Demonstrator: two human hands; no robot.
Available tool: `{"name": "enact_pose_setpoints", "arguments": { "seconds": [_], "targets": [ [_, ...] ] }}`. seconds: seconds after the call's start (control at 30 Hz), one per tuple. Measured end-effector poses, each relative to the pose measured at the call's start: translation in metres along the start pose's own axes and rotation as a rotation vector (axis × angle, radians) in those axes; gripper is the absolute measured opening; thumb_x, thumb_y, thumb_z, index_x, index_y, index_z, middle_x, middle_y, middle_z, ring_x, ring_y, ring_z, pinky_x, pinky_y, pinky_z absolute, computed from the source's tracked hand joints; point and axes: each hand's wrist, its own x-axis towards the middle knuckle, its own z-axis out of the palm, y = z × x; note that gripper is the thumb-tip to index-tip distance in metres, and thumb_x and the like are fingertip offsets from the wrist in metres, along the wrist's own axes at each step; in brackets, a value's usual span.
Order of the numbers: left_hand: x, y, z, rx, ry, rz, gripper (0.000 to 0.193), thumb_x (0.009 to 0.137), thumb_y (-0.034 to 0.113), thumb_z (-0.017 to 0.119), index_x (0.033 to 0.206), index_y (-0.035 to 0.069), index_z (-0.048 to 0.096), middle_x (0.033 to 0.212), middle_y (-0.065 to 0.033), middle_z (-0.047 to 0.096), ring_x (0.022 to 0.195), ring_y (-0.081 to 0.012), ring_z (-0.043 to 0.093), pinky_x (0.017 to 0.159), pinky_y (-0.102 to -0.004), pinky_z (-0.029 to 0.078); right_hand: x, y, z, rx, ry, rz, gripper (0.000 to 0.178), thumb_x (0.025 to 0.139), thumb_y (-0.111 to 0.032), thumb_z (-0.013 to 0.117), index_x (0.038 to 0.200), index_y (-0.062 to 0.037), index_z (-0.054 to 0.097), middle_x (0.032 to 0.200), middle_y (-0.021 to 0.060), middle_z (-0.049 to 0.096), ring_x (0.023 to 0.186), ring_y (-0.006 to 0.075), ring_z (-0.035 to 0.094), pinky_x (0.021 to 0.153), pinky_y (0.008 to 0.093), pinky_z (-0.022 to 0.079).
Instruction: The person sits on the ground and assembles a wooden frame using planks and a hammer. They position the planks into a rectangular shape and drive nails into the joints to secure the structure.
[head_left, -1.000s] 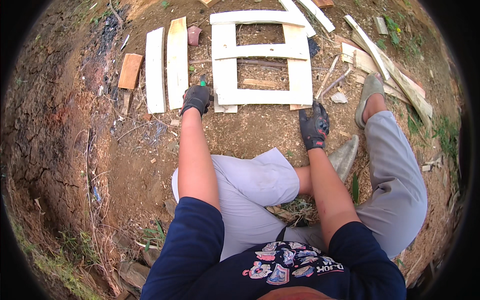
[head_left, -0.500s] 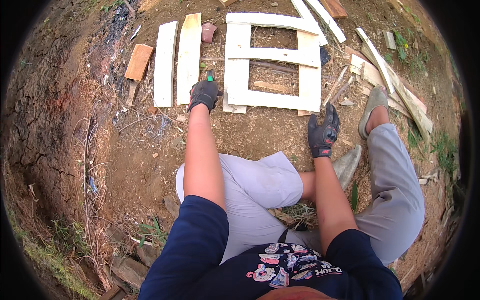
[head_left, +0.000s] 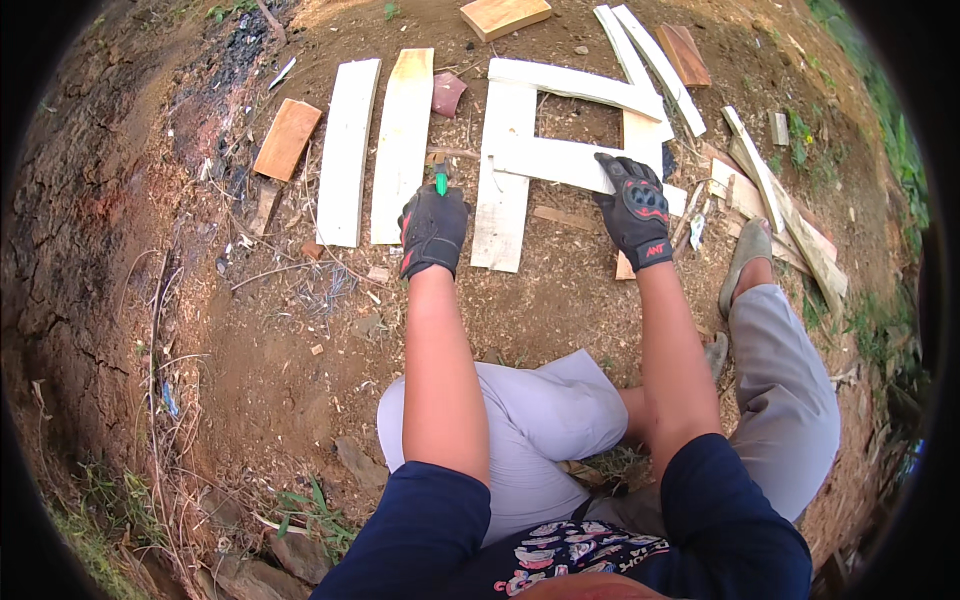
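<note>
My left hand (head_left: 435,230), in a black glove, is closed around a green-handled tool (head_left: 441,180) whose far end is too small to make out. It rests beside the lower end of a pale upright board (head_left: 403,140). My right hand (head_left: 635,205), gloved too, grips a pale crosswise board (head_left: 545,163) near its right part, fingers over the top. That board lies slanted across the left upright (head_left: 503,215) and sticks out past the right upright (head_left: 640,135), which my hand partly hides. Above it, a top crosspiece (head_left: 575,87) spans both uprights.
Another pale board (head_left: 348,150) and a brown wood block (head_left: 288,140) lie at the left. Behind are a wood block (head_left: 505,15) and a reddish fragment (head_left: 448,94). Loose strips (head_left: 755,165) are piled by my foot (head_left: 745,255) at the right.
My right hand has moved up from the lower right corner onto a crosswise board. The lowest crosspiece has left its place at the bottom of the uprights. My left hand still holds the tool.
</note>
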Motion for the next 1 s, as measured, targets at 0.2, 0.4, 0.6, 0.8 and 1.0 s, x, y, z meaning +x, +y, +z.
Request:
{"name": "enact_pose_setpoints", "arguments": {
  "seconds": [0.2, 0.4, 0.6, 0.8, 1.0],
  "targets": [
    [-0.004, 0.010, 0.006, 0.011, -0.053, 0.007, 0.039, 0.098, 0.038, 0.062, 0.101, 0.003, 0.079, 0.105, -0.0212, 0.079, 0.105, -0.0433, 0.074, 0.096, -0.0519, 0.056, 0.118, 0.047, 0.040, -0.200, -0.036, -0.023, 0.053, 0.086, -0.019, 0.074, 0.139, -0.0176, 0.069, 0.133, 0.0147, 0.071, 0.126, 0.0350, 0.066, 0.114, 0.0483, 0.047],
    [-0.003, 0.009, 0.006, 0.011, -0.069, -0.013, 0.035, 0.099, 0.037, 0.061, 0.099, 0.008, 0.081, 0.101, -0.0136, 0.081, 0.104, -0.0383, 0.074, 0.097, -0.0487, 0.055, 0.128, 0.051, 0.060, -0.183, -0.025, -0.085, 0.049, 0.089, -0.017, 0.067, 0.137, -0.0190, 0.070, 0.131, 0.0128, 0.072, 0.123, 0.0332, 0.067, 0.111, 0.0486, 0.047],
    [-0.009, 0.010, 0.001, 0.046, -0.095, -0.031, 0.036, 0.101, 0.037, 0.060, 0.108, 0.007, 0.078, 0.102, -0.0106, 0.082, 0.097, -0.0313, 0.075, 0.091, -0.0458, 0.056, 0.127, 0.046, 0.060, -0.184, -0.123, -0.031, 0.058, 0.089, -0.020, 0.073, 0.147, -0.0208, 0.064, 0.139, 0.0126, 0.069, 0.131, 0.0327, 0.063, 0.118, 0.0490, 0.043],
    [-0.025, 0.030, -0.005, -0.059, -0.160, -0.090, 0.032, 0.103, 0.032, 0.061, 0.112, 0.004, 0.074, 0.097, -0.0060, 0.083, 0.061, -0.0175, 0.068, 0.059, -0.0378, 0.055, 0.120, 0.052, 0.078, -0.172, 0.093, -0.041, 0.038, 0.099, -0.017, 0.053, 0.131, -0.0200, 0.073, 0.128, 0.0096, 0.074, 0.123, 0.0311, 0.068, 0.113, 0.0486, 0.047],
    [-0.025, 0.025, -0.002, -0.045, -0.177, -0.058, 0.034, 0.101, 0.031, 0.059, 0.118, 0.003, 0.071, 0.096, -0.0072, 0.083, 0.059, -0.0183, 0.067, 0.061, -0.0377, 0.055, 0.121, 0.051, 0.072, -0.120, -0.021, 0.009, 0.054, 0.093, -0.012, 0.062, 0.146, -0.0217, 0.065, 0.141, 0.0111, 0.069, 0.134, 0.0326, 0.062, 0.118, 0.0507, 0.043]
  ]
}}
